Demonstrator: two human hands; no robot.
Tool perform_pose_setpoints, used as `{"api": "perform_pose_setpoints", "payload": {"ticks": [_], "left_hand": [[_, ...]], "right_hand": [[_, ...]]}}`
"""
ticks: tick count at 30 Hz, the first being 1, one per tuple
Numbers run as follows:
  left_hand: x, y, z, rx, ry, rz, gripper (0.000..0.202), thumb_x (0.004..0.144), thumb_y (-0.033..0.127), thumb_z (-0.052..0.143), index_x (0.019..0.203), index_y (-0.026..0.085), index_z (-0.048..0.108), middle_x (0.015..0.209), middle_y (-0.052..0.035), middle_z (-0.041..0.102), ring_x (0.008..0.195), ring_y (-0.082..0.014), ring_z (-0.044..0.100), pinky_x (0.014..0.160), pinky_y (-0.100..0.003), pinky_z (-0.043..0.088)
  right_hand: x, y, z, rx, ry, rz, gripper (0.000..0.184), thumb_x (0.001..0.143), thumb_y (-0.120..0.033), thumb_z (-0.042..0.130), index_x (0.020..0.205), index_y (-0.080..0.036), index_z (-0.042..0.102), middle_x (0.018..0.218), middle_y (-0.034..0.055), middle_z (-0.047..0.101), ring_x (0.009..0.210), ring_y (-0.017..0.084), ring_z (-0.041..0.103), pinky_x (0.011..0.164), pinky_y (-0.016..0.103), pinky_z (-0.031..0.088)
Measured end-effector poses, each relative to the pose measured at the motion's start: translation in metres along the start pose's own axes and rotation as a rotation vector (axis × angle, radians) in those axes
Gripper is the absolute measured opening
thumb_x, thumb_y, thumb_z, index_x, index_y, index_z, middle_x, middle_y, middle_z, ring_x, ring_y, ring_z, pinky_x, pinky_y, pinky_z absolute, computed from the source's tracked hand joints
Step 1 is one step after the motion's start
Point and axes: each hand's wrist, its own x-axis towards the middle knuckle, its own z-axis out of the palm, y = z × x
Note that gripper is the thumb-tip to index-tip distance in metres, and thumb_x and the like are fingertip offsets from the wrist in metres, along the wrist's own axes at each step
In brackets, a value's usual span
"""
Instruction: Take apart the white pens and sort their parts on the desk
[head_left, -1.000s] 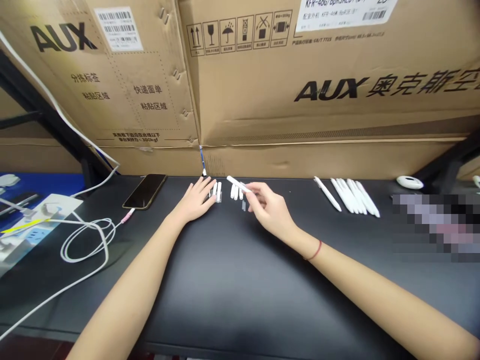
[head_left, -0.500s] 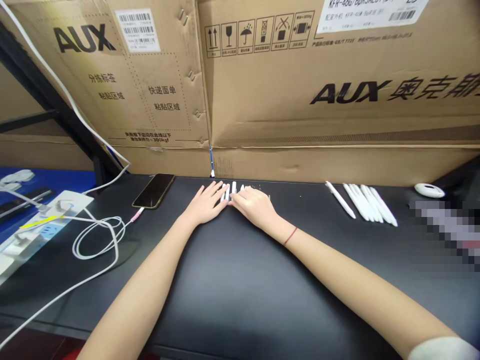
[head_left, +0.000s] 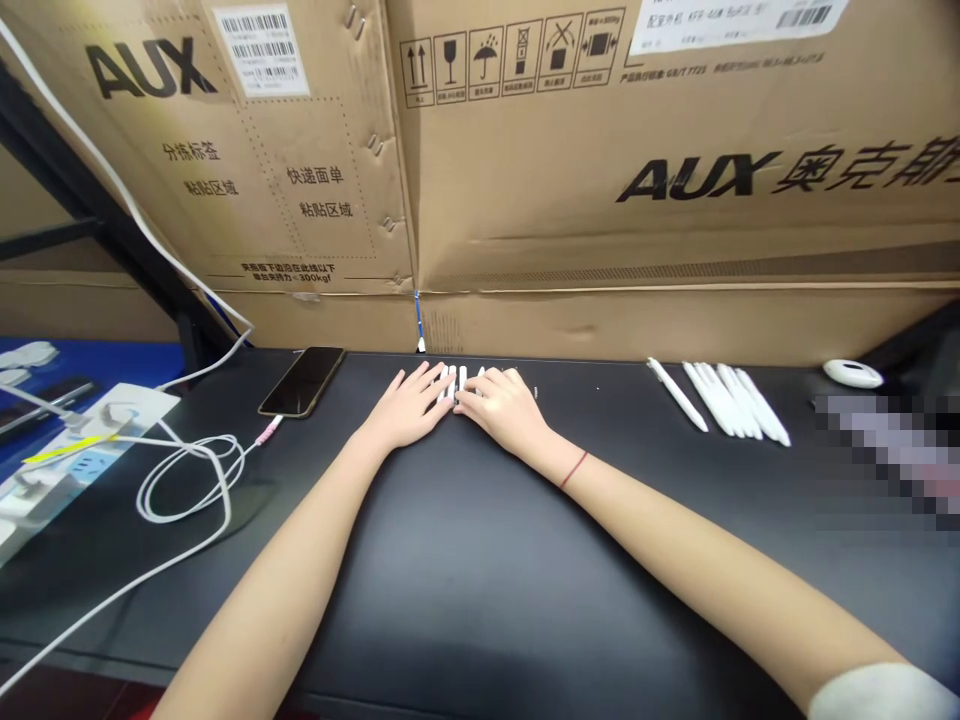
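Several short white pen parts (head_left: pixel 463 378) stand in a row on the black table near the cardboard, partly hidden by my fingers. My left hand (head_left: pixel 409 410) lies flat with its fingers spread, fingertips against the left end of this row. Over the right part of the row is my right hand (head_left: pixel 506 412), its fingers bent and the thumb close to the index finger. Whatever small piece is between those fingertips is too small to make out. To the right lie a single white pen (head_left: pixel 677 395) and a bundle of white pens (head_left: pixel 735 402).
Large cardboard boxes (head_left: pixel 525 220) form a wall behind the table (head_left: pixel 465 570). A phone (head_left: pixel 302 382) on a white cable (head_left: pixel 191 515) lies left, beside a power strip (head_left: pixel 90 455). A white oval object (head_left: pixel 853 374) sits far right.
My right hand's fingers have loosened and spread slightly, showing more of the white parts. My left hand stays in place. The view has shifted slightly.
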Motion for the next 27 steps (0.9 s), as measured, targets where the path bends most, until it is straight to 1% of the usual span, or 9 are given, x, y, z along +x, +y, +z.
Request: {"api": "perform_pose_setpoints", "payload": {"ticks": [4,9,16,20,23,25,27], "left_hand": [[0.000,0.000,0.000,0.001,-0.005,0.003,0.053,0.095,0.046,0.024,0.145,0.030,0.031,0.154,-0.0010,0.027,0.144,-0.0222,0.017,0.115,-0.051,0.014],[0.001,0.000,-0.001,0.003,-0.011,-0.001,0.053,0.095,0.046,0.023,0.146,0.030,0.030,0.154,-0.0009,0.026,0.144,-0.0220,0.016,0.115,-0.051,0.013],[0.000,0.000,-0.002,0.004,-0.008,0.002,0.053,0.096,0.046,0.023,0.145,0.031,0.031,0.154,-0.0006,0.026,0.144,-0.0222,0.017,0.115,-0.051,0.013],[0.001,-0.001,-0.001,0.001,0.001,0.009,0.052,0.096,0.046,0.024,0.145,0.032,0.030,0.154,-0.0011,0.027,0.144,-0.0224,0.017,0.115,-0.052,0.014],[0.000,0.000,-0.002,-0.005,0.009,0.005,0.053,0.096,0.047,0.024,0.146,0.031,0.029,0.154,-0.0020,0.026,0.144,-0.0230,0.017,0.114,-0.052,0.015],[-0.001,0.000,-0.002,-0.005,0.018,0.004,0.054,0.095,0.047,0.025,0.146,0.031,0.028,0.155,-0.0020,0.024,0.144,-0.0232,0.016,0.114,-0.053,0.015],[-0.001,0.000,-0.003,-0.007,0.032,0.006,0.053,0.095,0.046,0.025,0.146,0.030,0.029,0.155,-0.0019,0.024,0.144,-0.0234,0.015,0.114,-0.053,0.015]], "right_hand": [[0.000,-0.001,0.001,0.019,-0.020,0.002,0.029,0.094,-0.032,0.050,0.077,-0.018,0.070,0.085,0.0065,0.071,0.082,0.019,0.051,0.072,0.033,0.028],[0.000,-0.001,-0.002,0.049,-0.038,0.002,0.030,0.095,-0.029,0.047,0.078,-0.017,0.069,0.084,0.0066,0.072,0.082,0.019,0.054,0.076,0.034,0.029],[-0.002,-0.001,-0.005,0.073,-0.031,0.020,0.029,0.095,-0.028,0.047,0.080,-0.016,0.068,0.084,0.0064,0.072,0.083,0.019,0.056,0.079,0.033,0.029],[-0.001,-0.004,-0.007,0.093,-0.038,0.021,0.024,0.094,-0.028,0.049,0.083,-0.017,0.068,0.083,0.0071,0.072,0.083,0.019,0.057,0.080,0.033,0.030],[0.004,0.004,-0.019,0.126,0.016,0.064,0.024,0.093,-0.030,0.049,0.084,-0.018,0.068,0.083,0.0074,0.072,0.082,0.019,0.058,0.079,0.033,0.031],[0.003,0.020,-0.035,0.143,0.094,0.152,0.027,0.094,-0.032,0.046,0.085,-0.018,0.068,0.085,0.0072,0.072,0.083,0.020,0.059,0.080,0.033,0.033],[-0.005,0.043,-0.054,0.125,0.154,0.275,0.029,0.094,-0.030,0.043,0.084,-0.019,0.068,0.086,0.0070,0.072,0.082,0.020,0.060,0.078,0.033,0.035]]}}
